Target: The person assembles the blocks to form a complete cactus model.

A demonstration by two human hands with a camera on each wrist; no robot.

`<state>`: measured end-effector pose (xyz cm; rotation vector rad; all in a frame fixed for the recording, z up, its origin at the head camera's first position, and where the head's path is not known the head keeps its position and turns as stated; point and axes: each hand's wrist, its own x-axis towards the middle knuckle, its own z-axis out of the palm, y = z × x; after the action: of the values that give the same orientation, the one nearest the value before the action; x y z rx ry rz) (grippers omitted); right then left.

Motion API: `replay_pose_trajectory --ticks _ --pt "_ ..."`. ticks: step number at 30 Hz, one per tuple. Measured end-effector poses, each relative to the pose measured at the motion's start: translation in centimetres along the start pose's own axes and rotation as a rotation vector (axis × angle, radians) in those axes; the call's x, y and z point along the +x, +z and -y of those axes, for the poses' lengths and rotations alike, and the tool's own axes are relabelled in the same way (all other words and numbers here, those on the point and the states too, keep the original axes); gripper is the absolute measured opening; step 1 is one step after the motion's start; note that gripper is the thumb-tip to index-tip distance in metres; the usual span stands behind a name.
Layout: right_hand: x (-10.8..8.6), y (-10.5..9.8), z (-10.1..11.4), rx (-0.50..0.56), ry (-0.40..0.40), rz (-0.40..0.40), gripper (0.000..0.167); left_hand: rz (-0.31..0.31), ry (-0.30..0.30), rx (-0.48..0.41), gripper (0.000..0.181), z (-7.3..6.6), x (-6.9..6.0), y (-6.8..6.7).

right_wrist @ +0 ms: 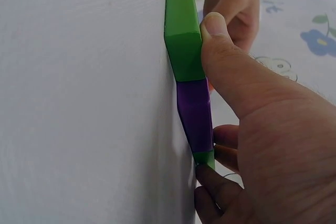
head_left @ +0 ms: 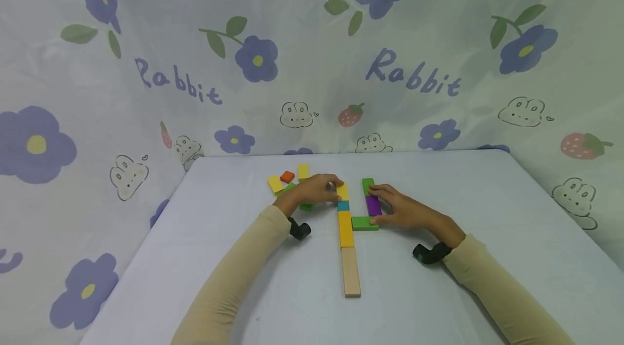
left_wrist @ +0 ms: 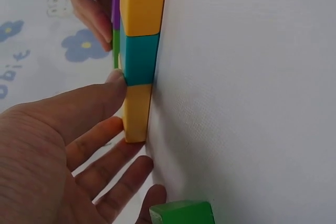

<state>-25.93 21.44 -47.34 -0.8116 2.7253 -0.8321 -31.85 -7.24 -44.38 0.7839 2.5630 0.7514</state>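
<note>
My left hand (head_left: 318, 189) is at the far end of a row of blocks, its thumb and fingertips on a yellow block (head_left: 344, 191). That block meets a small teal block (head_left: 343, 206), followed by an orange-yellow block (head_left: 345, 229) and a plain wooden block (head_left: 350, 273) at the near end. A crosswise green block (head_left: 362, 223) joins the row's right side. My right hand (head_left: 404, 209) touches this green block with its thumb. Its fingers reach along a purple block (right_wrist: 195, 114) to another green block (head_left: 368, 185), which extends away from me.
Left of the row lie loose yellow blocks (head_left: 303, 171), an orange-red block (head_left: 287, 176) and green blocks (left_wrist: 184, 212), partly covered by my left hand. A white cloth covers the table (head_left: 234, 291). A patterned curtain (head_left: 312, 52) hangs behind it. Black straps circle both wrists.
</note>
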Motion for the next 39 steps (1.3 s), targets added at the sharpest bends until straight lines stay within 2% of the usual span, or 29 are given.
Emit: replay_pose_trajectory --ticks 13,19,24,27,30,34,39 --pt "0.0 -0.3 0.2 -0.012 -0.01 -0.012 0.091 -0.023 -0.002 -0.015 0.05 -0.6 0.1 -0.1" --pt "0.2 -0.5 0.1 -0.002 -0.016 -0.011 0.091 -0.009 -0.031 -0.008 0.052 -0.8 0.2 -0.5" --pt "-0.1 -0.4 -0.2 -0.004 0.015 -0.013 0.092 0.01 0.002 0.011 0.055 -1.0 0.2 -1.5" --pt "-0.3 -0.2 -0.3 0.007 0.027 -0.004 0.093 -0.019 0.015 0.028 0.05 -0.8 -0.1 -2.6" --pt "-0.3 0.1 -0.3 0.009 0.007 -0.001 0.093 -0.06 -0.027 0.074 0.042 0.0 -0.5 -3.9" --pt "-0.2 0.1 -0.2 0.003 -0.012 -0.014 0.092 -0.095 -0.114 0.097 0.037 1.2 -1.1 -5.3" --pt "-0.2 0.0 -0.1 0.019 -0.01 -0.011 0.092 -0.171 -0.193 0.098 0.037 3.1 -1.6 -5.9"
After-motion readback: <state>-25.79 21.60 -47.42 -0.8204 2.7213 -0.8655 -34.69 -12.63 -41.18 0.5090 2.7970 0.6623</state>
